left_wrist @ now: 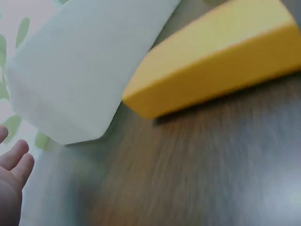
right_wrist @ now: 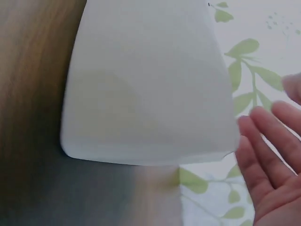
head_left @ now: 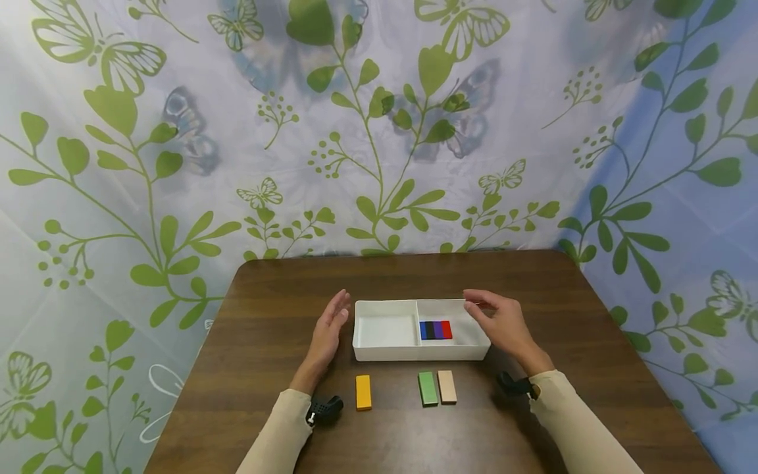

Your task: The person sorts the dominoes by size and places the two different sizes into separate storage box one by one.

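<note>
A white two-compartment tray [head_left: 385, 353] sits on the table. Its right compartment holds a row of colored blocks [head_left: 435, 330] in blue, black, purple and red; the left compartment shows only its white floor. My left hand [head_left: 324, 336] is beside the tray's left end, fingers extended and apart from it. Over the tray's right end hovers my right hand [head_left: 503, 322], its fingers loosely bent and nothing between them. Whether its fingertips touch the rim is unclear. In front of the tray lie a yellow block [head_left: 363, 392], a green block [head_left: 428, 388] and a beige block [head_left: 447, 386].
The brown wooden table [head_left: 237, 395] ends at a back edge close behind the tray. A curtain [head_left: 379, 131] printed with leaves and butterflies hangs behind it and along both sides. Dark straps with cameras [head_left: 327, 408] sit at both wrists.
</note>
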`<state>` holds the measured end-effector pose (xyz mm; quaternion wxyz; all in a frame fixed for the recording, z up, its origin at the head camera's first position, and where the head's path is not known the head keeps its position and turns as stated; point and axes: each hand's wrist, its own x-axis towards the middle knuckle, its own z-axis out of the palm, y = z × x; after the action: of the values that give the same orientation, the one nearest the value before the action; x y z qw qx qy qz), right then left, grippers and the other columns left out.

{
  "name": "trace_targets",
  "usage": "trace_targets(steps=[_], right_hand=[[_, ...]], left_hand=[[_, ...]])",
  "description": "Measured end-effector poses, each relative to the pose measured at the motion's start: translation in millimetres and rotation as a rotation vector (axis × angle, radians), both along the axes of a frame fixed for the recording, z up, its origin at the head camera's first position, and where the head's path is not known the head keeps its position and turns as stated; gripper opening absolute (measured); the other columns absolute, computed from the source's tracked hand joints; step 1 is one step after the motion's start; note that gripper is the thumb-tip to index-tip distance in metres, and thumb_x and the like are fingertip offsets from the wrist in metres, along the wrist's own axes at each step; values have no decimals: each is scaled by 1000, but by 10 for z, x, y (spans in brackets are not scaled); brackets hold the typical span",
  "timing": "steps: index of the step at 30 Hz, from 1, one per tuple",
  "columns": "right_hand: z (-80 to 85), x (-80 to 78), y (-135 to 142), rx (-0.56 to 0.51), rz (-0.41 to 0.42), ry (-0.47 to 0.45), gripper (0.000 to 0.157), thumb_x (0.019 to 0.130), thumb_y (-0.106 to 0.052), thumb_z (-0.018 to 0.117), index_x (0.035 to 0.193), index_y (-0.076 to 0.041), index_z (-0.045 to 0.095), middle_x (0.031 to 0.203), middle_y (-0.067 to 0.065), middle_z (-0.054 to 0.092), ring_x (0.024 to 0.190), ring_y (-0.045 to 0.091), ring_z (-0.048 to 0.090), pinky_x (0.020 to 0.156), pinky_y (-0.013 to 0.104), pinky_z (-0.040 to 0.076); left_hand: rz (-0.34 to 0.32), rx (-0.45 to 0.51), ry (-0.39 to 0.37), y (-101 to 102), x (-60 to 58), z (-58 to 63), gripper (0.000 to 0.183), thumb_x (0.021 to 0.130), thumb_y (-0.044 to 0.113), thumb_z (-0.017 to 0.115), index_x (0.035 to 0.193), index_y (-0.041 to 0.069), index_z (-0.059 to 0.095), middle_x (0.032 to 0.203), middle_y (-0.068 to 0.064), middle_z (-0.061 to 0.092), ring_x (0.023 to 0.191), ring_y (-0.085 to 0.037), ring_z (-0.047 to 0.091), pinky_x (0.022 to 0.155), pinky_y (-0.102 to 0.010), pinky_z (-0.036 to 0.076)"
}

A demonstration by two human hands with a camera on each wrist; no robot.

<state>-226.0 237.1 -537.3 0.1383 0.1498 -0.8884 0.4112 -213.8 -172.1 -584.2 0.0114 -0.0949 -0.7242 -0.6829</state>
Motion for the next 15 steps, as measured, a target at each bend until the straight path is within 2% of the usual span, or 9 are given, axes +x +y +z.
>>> trace_targets(steps=[4,9,12,15], right_hand=[[-68,31,30,-176,-105,34,30,109,-24,71,134,-10,77,124,9,82,103,4,74,88,10,56],[-189,73,23,-355,-235,17,32,111,-30,68,135,-13,77,131,10,79,106,-8,67,90,6,52],[-294,91,18,-399,-276,-36,35,111,-32,66,141,-14,74,137,12,75,109,-3,64,92,7,48],[-400,98,24,-425,-257,-111,42,112,-32,64,150,-14,67,146,16,70,120,10,65,97,6,46]], left_hand=[[16,-106,102,-21,131,153,62,115,13,55,172,9,33,175,-19,40,159,-45,42,126,-59,38],[1,-124,176,-81,329,244,67,111,8,59,172,13,33,176,-12,41,159,-47,41,128,-57,34],[-31,-128,241,-112,435,236,69,109,4,63,171,12,35,174,-14,43,157,-49,42,129,-55,34],[-71,-137,306,-131,533,213,72,104,1,68,170,9,38,169,-21,48,153,-49,47,128,-48,39]])
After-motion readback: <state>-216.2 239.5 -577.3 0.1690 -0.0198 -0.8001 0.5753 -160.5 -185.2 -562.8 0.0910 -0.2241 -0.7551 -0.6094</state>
